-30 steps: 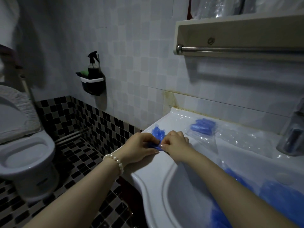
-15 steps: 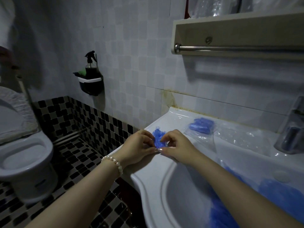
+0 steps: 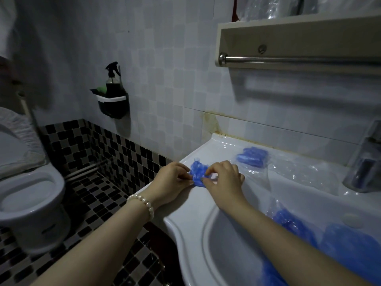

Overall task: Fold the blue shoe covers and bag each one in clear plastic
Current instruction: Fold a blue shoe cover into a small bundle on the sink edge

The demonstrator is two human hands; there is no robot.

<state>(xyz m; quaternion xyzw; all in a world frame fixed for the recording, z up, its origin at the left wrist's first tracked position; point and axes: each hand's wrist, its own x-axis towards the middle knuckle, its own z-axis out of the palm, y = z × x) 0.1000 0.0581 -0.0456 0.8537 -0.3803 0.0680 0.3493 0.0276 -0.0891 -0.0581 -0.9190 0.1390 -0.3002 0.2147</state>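
Pinched from both sides: left hand [image 3: 172,178] and right hand [image 3: 223,178] clamped on a blue cover [image 3: 198,174], pressed to the sink [image 3: 185,223] rim at the left, likely to flatten the fold. Farther right, a bagged cover [image 3: 252,156] set aside; loose covers [image 3: 340,250] heaped near right, within reach.

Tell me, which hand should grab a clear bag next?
Probably the right hand: the crinkly clear plastic bags lie on its side of the white sink, while the left hand keeps pinching the folded blue shoe cover.
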